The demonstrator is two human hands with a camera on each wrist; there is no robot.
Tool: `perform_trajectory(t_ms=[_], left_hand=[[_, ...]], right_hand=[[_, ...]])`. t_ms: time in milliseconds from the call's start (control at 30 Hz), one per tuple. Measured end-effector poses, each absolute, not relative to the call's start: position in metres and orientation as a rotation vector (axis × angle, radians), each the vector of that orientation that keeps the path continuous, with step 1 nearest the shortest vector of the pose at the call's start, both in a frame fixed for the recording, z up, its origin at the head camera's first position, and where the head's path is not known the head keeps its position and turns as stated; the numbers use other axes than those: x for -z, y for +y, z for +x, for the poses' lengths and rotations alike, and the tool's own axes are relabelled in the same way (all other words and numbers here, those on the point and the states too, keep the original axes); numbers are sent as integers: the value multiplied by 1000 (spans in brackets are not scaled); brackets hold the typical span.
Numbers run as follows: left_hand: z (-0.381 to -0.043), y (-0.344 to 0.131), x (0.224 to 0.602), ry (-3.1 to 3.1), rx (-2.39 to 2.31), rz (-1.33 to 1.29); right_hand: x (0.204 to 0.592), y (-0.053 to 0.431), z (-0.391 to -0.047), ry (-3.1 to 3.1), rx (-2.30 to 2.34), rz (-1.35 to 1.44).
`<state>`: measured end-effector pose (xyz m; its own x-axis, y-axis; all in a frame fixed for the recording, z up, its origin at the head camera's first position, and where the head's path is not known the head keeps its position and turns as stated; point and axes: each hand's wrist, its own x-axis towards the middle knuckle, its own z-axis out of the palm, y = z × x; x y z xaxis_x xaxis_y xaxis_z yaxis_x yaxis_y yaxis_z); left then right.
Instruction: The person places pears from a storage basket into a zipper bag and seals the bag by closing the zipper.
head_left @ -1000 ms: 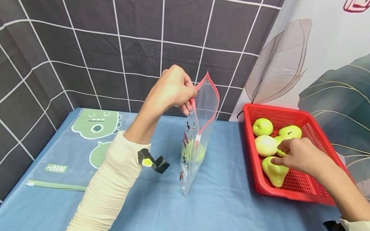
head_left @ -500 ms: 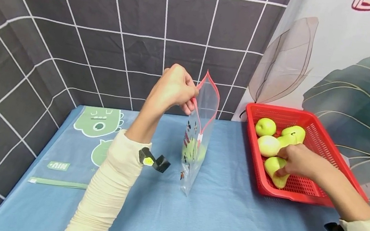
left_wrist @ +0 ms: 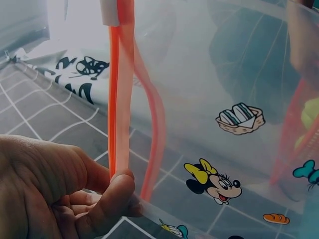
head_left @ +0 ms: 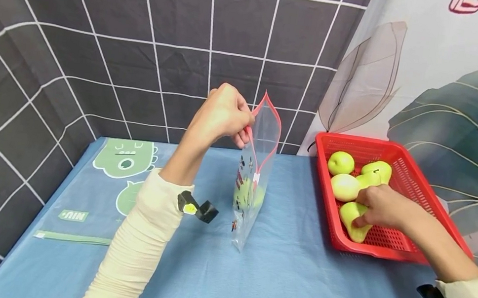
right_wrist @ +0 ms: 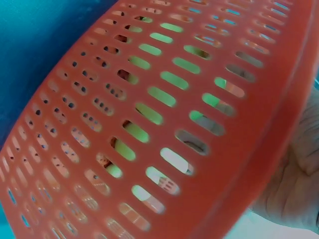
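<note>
**Left grip [head_left: 224,113] pinching a clear bag [head_left: 274,128], right grip [head_left: 386,206] curling over a pear [head_left: 351,223]**

The left grip is closing thumb and fingers on the red edge strip of the clear bag. The clear bag is standing upright below that grip and to its right, its mouth gaping, a white slider [head_left: 256,177] sitting at the near end of the opening and green fruit [head_left: 244,197] showing low inside.

The right grip is reaching into the red basket [head_left: 392,253], bending its thumb and fingers onto the pear; its far fingers are hiding from view. The pear is lying directly under the fingertips, near the basket's front left corner. A round green fruit [head_left: 340,163], a pale oval fruit [head_left: 344,187] and other green fruits are resting just behind it.

The basket is sitting on the blue worktop [head_left: 292,295], well apart from the clear bag. A printed pouch [head_left: 99,206] is lying flat on the left.
</note>
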<state>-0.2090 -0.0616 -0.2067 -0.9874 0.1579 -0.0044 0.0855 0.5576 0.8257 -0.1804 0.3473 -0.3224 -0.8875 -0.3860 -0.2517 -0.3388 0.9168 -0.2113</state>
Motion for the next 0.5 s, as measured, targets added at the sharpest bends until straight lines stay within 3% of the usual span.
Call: perform_trajectory(t_ms=[500], left_hand=[[-206,-59,206,2717,-1408,229]], right_hand=[[281,351,-179,2982,164,-530]])
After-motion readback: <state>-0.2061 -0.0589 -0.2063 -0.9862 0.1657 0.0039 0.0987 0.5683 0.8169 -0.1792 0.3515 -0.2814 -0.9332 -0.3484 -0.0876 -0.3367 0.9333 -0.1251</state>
